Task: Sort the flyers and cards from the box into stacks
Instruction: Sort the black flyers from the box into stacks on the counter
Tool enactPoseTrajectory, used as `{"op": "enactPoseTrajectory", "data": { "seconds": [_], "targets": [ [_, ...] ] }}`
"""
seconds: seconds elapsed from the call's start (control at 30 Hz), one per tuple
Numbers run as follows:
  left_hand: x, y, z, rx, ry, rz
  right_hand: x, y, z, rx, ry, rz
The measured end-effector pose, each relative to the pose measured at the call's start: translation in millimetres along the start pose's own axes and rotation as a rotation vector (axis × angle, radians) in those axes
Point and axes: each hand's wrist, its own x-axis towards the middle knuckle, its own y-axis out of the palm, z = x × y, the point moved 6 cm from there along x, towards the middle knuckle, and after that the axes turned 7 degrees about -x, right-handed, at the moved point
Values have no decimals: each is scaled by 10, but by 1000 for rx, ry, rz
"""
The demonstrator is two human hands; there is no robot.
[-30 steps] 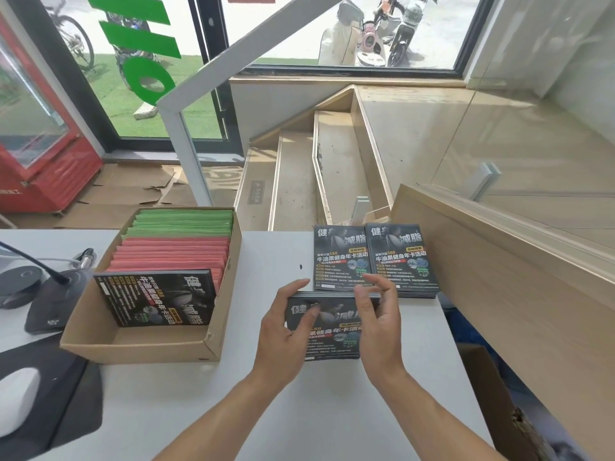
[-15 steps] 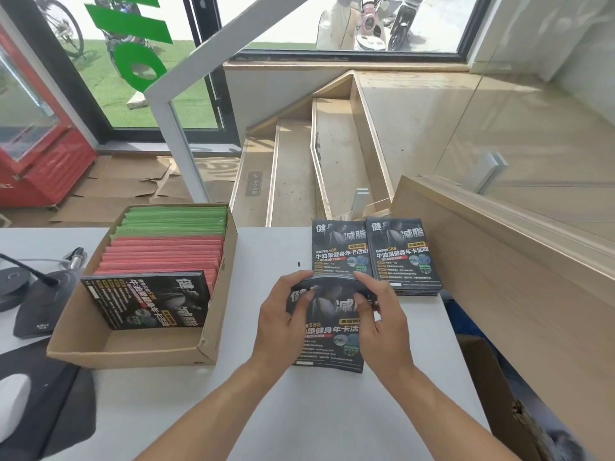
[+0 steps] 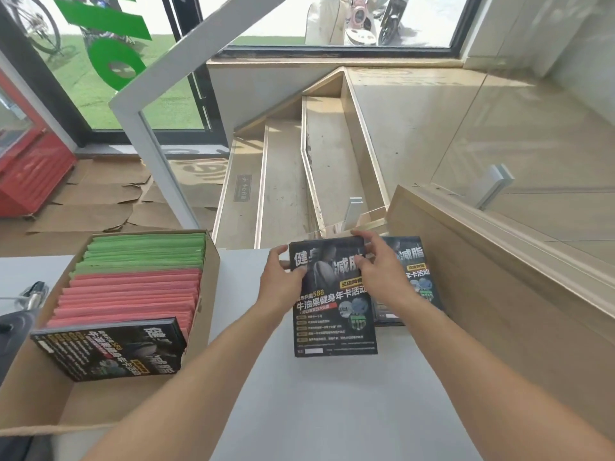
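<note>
Left grip: the left hand (image 3: 283, 284) curls at the upper left edge of a black glossy flyer bundle (image 3: 334, 311), thumb on the printed face, the other fingers hidden behind the edge.
Right grip: the right hand (image 3: 382, 277) clamps the bundle's upper right part, fingers bent over the top edge and the face.
Bundle versus grips: it lies between the two hands, its top held, its lower half reaching toward the person past both wrists; whether it rests on a stack below I cannot tell.
Neighbouring stack: a second stack of the same black flyers (image 3: 416, 284) lies just to the right, partly under the right hand.
Table: the white table (image 3: 332, 410) carries both.
Box: a brown cardboard box (image 3: 209, 294) stands to the left, well apart from the hands, holding upright green cards (image 3: 143, 251), pink cards (image 3: 129, 297) and more black flyers (image 3: 109, 351) leaning at its near end.
</note>
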Motion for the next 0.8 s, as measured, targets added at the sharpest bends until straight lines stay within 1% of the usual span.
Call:
{"op": "enactPoseTrajectory", "data": {
  "seconds": [0.2,0.33,0.43,0.5,0.53,0.6,0.73,0.8],
  "targets": [
    [453,207,106,113,-25,45,667,70,-149,-294,98,64],
    [651,265,125,201,-31,74,876,133,-220,-516,63,74],
    [713,344,159,303,5,128,947,140,-149,-850,-44,-28],
    [730,393,213,427,34,164,979,191,-107,-1108,-113,-28],
    [723,409,238,503,42,179,1005,217,-105,-1185,-140,-6],
    [665,422,308,622,59,220,1046,249,-108,-1222,-174,42],
    [330,442,536,800,14,376,1092,385,-95,-1155,-224,188],
    [170,475,648,869,5,428,1111,465,-105,-1144,-234,268]
  ]
}}
